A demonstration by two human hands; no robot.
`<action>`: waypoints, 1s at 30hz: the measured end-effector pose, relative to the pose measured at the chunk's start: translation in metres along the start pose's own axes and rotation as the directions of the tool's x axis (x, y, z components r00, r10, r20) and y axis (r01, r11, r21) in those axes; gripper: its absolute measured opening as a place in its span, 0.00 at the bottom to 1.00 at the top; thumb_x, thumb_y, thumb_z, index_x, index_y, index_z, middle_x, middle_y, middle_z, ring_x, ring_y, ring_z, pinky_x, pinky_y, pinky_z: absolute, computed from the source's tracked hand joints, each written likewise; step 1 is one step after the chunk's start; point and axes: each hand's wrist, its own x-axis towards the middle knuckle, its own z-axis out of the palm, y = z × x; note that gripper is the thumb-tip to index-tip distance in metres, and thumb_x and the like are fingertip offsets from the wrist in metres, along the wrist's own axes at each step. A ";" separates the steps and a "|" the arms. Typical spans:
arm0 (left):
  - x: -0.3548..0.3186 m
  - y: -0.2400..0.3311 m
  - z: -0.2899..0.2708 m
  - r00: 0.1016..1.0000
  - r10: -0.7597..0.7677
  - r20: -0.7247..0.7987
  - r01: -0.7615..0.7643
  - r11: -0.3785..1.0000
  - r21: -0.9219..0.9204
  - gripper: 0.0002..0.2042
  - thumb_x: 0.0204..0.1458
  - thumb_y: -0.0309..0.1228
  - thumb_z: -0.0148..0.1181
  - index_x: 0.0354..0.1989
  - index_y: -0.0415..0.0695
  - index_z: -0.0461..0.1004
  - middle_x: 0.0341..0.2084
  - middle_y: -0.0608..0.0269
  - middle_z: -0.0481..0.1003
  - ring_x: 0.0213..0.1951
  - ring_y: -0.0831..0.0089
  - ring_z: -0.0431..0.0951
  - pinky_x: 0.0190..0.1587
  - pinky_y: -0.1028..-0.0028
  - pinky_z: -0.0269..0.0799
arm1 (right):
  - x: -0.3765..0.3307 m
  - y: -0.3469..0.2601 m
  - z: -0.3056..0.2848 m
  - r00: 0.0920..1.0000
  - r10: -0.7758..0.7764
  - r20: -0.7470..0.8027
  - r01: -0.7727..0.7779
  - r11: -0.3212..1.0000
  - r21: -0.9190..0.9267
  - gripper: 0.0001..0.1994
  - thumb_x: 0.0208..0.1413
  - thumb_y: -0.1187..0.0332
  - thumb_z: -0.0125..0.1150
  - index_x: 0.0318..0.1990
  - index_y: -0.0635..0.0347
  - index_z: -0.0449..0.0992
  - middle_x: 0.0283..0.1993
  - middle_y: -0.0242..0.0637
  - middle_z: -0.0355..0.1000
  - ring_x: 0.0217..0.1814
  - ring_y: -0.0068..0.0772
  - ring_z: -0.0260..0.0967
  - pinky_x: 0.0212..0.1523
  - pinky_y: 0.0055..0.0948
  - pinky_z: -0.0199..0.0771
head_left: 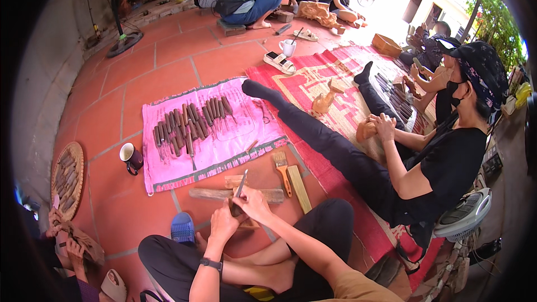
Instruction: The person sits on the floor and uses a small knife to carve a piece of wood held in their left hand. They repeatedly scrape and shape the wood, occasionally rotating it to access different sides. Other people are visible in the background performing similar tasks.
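Both hands meet above my crossed legs, around a carving chisel point(241, 183) whose narrow metal blade points up and away from me. My left hand point(223, 222) is closed around its lower, dark part. My right hand point(253, 203) closes on it from the right, fingers near the blade. The fingers hide much of the tool. Just beyond lies a weathered wooden bar point(207, 193), with a small light wood block point(232, 180) against its far side. Another pale wood piece point(249, 224) shows partly beneath my hands.
A pink cloth point(224, 159) bears several carving tools point(190, 123). Nearby are a brush point(284, 176), a wood strip point(299, 190), a mug point(130, 159) and a blue slipper point(182, 227). At right, a person's outstretched leg point(319, 128) crosses the red mat point(335, 173); another person's hands point(70, 246) work at left.
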 end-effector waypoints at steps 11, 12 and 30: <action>-0.002 0.007 -0.006 0.998 0.004 -0.069 -0.003 1.000 0.002 0.31 0.40 0.47 0.73 0.45 0.34 0.72 0.31 0.38 0.79 0.38 0.40 0.79 0.42 0.50 0.74 | 0.013 -0.003 0.000 0.996 -0.039 -0.077 0.033 0.996 -0.078 0.07 0.53 0.69 0.65 0.36 0.60 0.75 0.28 0.46 0.76 0.32 0.49 0.76 0.32 0.42 0.72; -0.002 0.008 -0.004 0.998 0.012 -0.057 -0.012 1.000 -0.005 0.31 0.40 0.47 0.73 0.44 0.34 0.72 0.30 0.38 0.79 0.37 0.40 0.79 0.42 0.50 0.74 | 0.015 -0.004 -0.001 0.993 -0.033 -0.116 0.024 0.996 -0.083 0.06 0.53 0.70 0.64 0.35 0.60 0.75 0.29 0.46 0.76 0.33 0.52 0.76 0.33 0.43 0.73; -0.002 0.010 -0.009 0.998 -0.057 -0.022 0.056 0.997 -0.050 0.26 0.39 0.42 0.74 0.43 0.38 0.76 0.34 0.42 0.80 0.41 0.45 0.80 0.45 0.53 0.74 | 0.010 -0.010 0.005 0.998 -0.018 -0.053 0.010 0.990 -0.141 0.09 0.53 0.68 0.64 0.39 0.61 0.74 0.30 0.48 0.77 0.34 0.51 0.76 0.36 0.44 0.74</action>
